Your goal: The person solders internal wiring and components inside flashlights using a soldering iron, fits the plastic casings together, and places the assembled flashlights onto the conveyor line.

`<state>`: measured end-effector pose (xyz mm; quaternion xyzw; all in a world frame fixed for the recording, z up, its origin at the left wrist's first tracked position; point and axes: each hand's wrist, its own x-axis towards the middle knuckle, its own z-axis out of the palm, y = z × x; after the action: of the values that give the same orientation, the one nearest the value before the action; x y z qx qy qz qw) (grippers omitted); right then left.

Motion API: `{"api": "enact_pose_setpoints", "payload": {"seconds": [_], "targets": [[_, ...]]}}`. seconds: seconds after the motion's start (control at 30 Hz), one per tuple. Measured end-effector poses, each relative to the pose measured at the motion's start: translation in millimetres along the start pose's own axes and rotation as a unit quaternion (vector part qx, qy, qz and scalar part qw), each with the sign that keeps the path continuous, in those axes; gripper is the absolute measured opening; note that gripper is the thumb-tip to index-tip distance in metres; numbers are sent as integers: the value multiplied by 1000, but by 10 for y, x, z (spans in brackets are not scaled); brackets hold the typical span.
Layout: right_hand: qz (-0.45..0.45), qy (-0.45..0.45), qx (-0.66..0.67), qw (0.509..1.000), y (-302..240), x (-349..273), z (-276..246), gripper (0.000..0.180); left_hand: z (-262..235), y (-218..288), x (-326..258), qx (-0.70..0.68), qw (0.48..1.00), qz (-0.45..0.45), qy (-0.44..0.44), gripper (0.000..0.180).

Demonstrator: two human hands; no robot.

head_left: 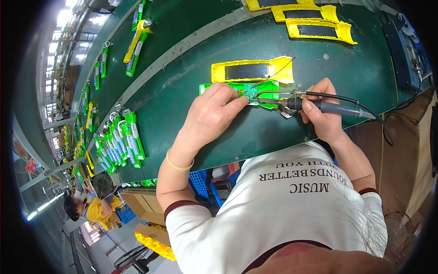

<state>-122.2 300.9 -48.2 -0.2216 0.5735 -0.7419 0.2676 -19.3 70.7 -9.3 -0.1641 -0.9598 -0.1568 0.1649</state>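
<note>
Head view, left to right: finished green units (119, 145) lie stacked at left on the green worktop (191, 114). At centre the left hand (211, 115) presses its fingers together on the green circuit board (255, 91); the right hand (321, 112) grips a soldering iron (319, 106), tip at the board. Soldering looks underway, and the yellow cover (251, 71) above is not yet fitted.

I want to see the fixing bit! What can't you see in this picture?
Head view only:
- Soldering iron's tip: too small to tell if it touches the green circuit board.
- Board's left part: hidden under the left hand.
- Grey iron handle: partly wrapped by the right hand.
</note>
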Motion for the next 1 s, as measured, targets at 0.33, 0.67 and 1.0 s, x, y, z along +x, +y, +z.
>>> {"api": "enact_pose_setpoints", "payload": {"seconds": [0.33,0.67,1.0], "targets": [[0,7,-30,1000,16,-10,-22,23,-34,-11,52,-1,1000,0,-28,25],[-105,120,119,980,-74,-7,-222,19,-22,-18,96,-19,999,-18,-22,19],[-80,116,92,986,-127,-54,-321,19,-67,-23,154,-22,998,-20,-49,18]]}}
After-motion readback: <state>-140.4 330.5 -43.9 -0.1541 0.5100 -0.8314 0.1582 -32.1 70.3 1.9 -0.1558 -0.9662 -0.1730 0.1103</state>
